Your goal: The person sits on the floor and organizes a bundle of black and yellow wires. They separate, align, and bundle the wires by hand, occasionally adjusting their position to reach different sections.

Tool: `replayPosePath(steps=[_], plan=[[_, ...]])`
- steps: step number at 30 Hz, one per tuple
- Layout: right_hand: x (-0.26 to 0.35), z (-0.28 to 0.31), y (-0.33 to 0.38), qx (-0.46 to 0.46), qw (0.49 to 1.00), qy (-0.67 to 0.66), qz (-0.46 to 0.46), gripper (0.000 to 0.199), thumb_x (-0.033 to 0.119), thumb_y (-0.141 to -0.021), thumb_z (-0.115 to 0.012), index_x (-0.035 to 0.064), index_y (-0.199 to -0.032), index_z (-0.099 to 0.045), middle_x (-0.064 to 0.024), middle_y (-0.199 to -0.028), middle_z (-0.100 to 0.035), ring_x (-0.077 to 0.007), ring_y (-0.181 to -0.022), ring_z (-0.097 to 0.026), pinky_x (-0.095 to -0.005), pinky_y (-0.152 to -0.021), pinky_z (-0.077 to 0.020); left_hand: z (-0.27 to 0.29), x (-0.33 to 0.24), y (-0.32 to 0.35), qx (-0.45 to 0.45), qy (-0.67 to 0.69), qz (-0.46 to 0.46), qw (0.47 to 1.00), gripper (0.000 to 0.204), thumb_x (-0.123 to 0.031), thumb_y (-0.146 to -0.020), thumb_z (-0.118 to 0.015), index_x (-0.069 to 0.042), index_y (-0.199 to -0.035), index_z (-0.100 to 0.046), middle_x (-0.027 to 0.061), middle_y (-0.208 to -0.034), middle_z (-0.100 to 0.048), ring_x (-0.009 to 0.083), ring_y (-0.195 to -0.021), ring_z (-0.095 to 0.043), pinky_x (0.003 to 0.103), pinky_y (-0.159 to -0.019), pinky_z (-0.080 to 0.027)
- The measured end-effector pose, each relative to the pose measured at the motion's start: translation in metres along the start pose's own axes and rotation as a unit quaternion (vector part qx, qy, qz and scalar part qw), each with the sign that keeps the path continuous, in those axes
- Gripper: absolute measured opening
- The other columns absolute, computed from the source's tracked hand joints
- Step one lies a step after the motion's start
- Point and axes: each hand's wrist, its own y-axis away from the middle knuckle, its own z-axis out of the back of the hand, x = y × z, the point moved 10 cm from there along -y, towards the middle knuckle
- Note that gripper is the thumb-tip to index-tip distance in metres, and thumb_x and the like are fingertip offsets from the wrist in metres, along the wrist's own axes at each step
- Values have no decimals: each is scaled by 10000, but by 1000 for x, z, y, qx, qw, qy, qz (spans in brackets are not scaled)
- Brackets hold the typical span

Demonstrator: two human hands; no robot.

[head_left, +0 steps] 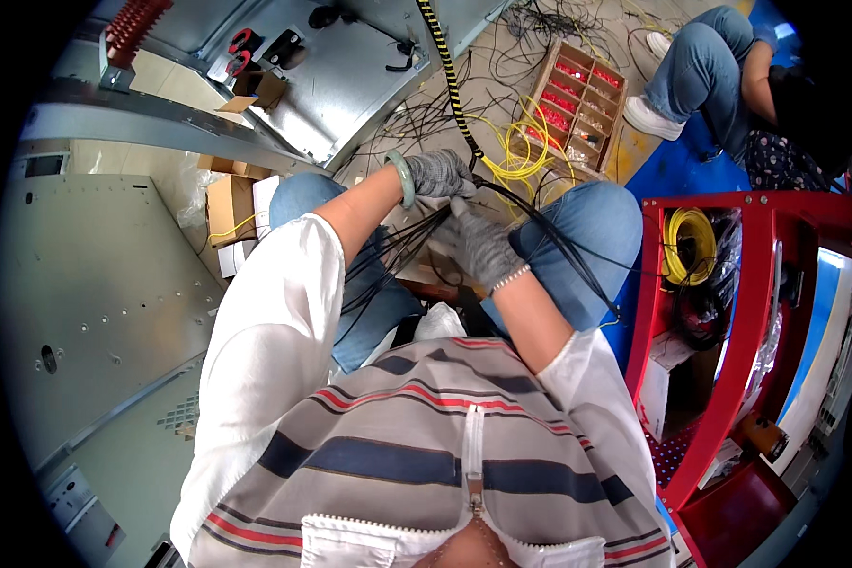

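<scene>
My left hand (440, 176), in a grey knit glove with a pale green bangle above it, is closed on a bundle of black wires (560, 237). Just below it, my right hand (483, 244), gloved the same way, grips the same wires with its thumb close to the left fingers. Loose wire ends fan out over my left thigh, and the other side of the bundle runs across my right knee. A cable wrapped in yellow-and-black striped spiral (442, 57) comes down from above and meets the wires beside my hands. My gloves hide the exact grip.
Past my knees lies a wooden compartment box (538, 90) of small red parts, beside loose yellow wire (511, 161). A red metal cart (762, 312) stands at right, a person in jeans (696, 71) beyond it. Metal cabinet panels (104, 303) are at left, with cardboard boxes (229, 208).
</scene>
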Motion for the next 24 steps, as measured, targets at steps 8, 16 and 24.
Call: replayPosePath(steps=[8, 16, 24], plan=[[-3, -9, 1, 70, 995, 14, 63, 196, 230, -832, -455, 62, -927, -485, -43, -761, -542, -149, -739, -555, -318, -666, -473, 3, 16, 8, -28, 75, 72, 994, 390, -366, -749, -573, 20, -698, -597, 92, -597, -566, 169, -505, -484, 289, -524, -419], [2, 18, -59, -86, 833, 480, 264, 286, 213, -820, -422, -34, -955, -470, -190, -783, -545, -312, -794, -533, -329, -686, -425, -62, 61, 19, -14, 623, 221, 750, 142, -121, -814, -486, -41, -905, -561, 65, -685, -587, 54, -368, -405, 163, -350, -380], [17, 18, -44, -32, 878, 441, 183, 353, 309, -761, -526, -16, -899, -525, -151, -823, -584, -279, -737, -552, -347, -666, -428, -43, 62, 8, -16, 355, 215, 910, 236, -320, -674, -660, -91, -677, -607, -11, -522, -490, 72, -372, -363, 212, -330, -254]])
